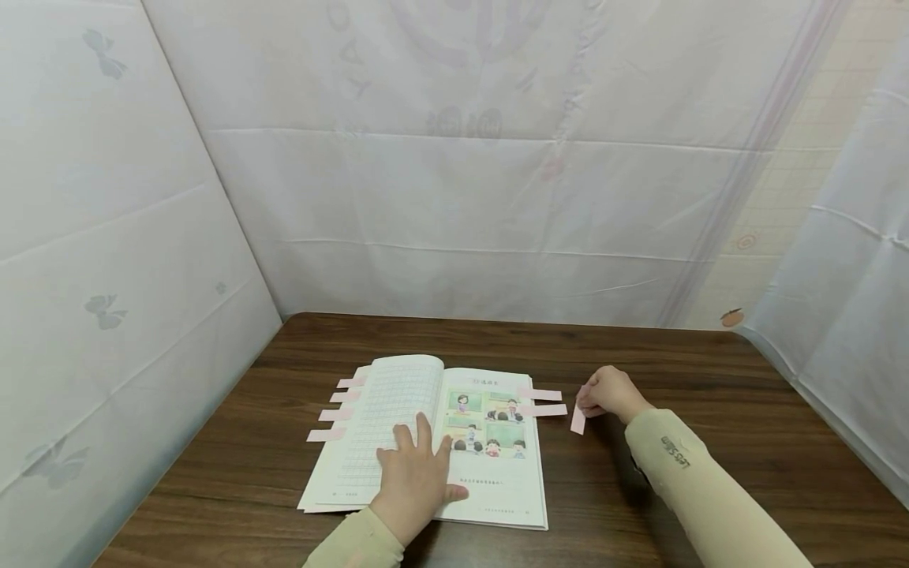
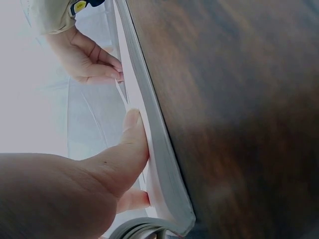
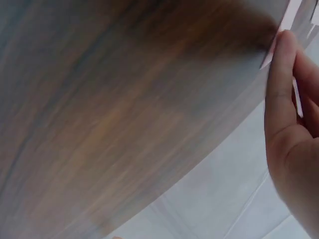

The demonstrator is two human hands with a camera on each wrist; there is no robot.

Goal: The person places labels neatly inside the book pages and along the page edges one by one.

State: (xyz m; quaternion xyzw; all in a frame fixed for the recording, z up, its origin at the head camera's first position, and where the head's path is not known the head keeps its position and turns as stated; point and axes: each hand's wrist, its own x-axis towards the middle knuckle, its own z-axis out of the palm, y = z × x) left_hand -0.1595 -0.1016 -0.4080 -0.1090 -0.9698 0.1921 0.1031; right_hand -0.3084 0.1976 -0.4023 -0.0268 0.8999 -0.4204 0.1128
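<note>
An open book (image 1: 490, 493) lies on the table, its right page printed with coloured classroom pictures and its left page with a ruled grid. My left hand (image 1: 413, 477) rests spread across the lower middle of the pages; in the left wrist view its thumb (image 2: 132, 132) presses near the book's edge. Off the book's right side, my right hand (image 1: 609, 394) pinches a pale pink paper strip (image 1: 578, 420) between thumb and fingers. The strip also shows at the fingertips in the right wrist view. Two similar pink strips (image 1: 545, 410) stick out from the right page's edge.
Several pink strips (image 1: 327, 435) jut from the book's left edge. The dark wooden table (image 1: 241, 473) meets a pale patterned cloth (image 1: 454, 197) at the back, with more cloth hanging at both sides.
</note>
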